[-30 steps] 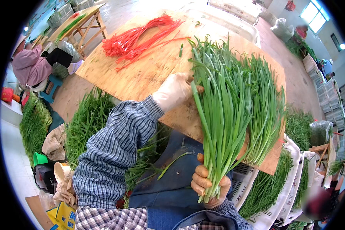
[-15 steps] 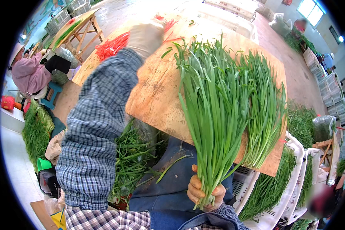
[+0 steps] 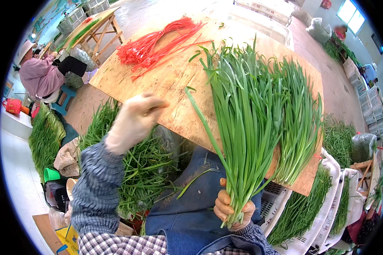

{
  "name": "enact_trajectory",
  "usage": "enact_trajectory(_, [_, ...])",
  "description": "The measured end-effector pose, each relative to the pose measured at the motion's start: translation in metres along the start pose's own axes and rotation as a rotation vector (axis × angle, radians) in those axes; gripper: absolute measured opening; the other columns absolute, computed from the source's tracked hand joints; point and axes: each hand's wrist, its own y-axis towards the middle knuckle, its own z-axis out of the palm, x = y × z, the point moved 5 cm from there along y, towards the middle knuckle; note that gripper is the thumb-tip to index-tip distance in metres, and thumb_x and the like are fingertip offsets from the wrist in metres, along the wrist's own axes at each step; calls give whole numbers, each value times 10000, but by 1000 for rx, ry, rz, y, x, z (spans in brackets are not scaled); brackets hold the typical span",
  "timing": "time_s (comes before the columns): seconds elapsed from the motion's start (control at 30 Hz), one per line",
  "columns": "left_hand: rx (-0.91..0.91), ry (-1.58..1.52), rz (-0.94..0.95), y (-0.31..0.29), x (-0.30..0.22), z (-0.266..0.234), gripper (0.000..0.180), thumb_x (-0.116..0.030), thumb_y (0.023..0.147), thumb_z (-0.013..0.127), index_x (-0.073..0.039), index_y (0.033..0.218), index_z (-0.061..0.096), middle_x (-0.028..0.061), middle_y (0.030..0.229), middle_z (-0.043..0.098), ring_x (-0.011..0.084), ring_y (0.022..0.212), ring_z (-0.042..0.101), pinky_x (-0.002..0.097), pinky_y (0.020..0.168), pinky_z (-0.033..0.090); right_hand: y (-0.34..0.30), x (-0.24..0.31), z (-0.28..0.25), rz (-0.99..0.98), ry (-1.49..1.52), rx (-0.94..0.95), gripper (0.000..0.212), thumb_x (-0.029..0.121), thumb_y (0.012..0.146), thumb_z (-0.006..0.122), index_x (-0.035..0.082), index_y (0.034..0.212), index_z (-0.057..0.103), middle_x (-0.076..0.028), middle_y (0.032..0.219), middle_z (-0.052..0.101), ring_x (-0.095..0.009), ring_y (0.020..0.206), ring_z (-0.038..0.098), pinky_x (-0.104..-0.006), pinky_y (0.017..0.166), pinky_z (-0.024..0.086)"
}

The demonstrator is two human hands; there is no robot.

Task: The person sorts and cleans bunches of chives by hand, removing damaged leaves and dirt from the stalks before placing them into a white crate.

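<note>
My right hand (image 3: 234, 209), in a stained glove, is wrapped round the pale stem ends of a bunch of garlic chives (image 3: 242, 127). Its leaves fan out over a wooden board (image 3: 174, 102). A second bunch of chives (image 3: 297, 127) lies against it on the right. My left hand (image 3: 136, 121), in a pale glove, is over the board's near left edge. It is blurred, with the fingers drawn together; what they hold, if anything, does not show. Thin red plastic ties (image 3: 157, 44) lie in a loose heap at the board's far left.
Loose greens (image 3: 144, 178) are heaped below the board, beside my blue apron (image 3: 187, 204). White crates (image 3: 302, 212) with chives stand at the right; more crates (image 3: 264, 25) are behind the board. A person in pink (image 3: 42, 76) sits at the far left, near another wooden table (image 3: 93, 27).
My left hand has come back from the red ties toward me, to the board's near left edge, uncovering the heap. The right hand still grips the chives.
</note>
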Motion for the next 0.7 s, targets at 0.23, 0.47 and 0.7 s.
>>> enact_trajectory(0.23, [15,-349,-162,80,-13,74,218,-139,812,596,33,932,656,89,843,655,119,783,596,241,703,473,-2,-2,1,-8,-46,-42,796,175,618,667,-29,1297,306,-108,825,540,-161,596,535,-330,539,431])
enact_trajectory(0.47, [-49,-670,-345,72,9,99,147,-90,807,599,-2,902,669,19,757,629,58,609,504,209,569,421,-4,1,-3,9,20,-15,824,164,605,711,-16,1306,317,-132,900,555,-166,619,533,-305,548,455])
enact_trajectory(0.7, [32,-666,-344,47,-8,99,168,-107,816,622,-28,954,677,9,787,647,47,630,517,200,566,429,-2,0,4,1,37,53,804,164,637,659,-39,1324,293,-119,868,541,-156,611,526,-324,540,409])
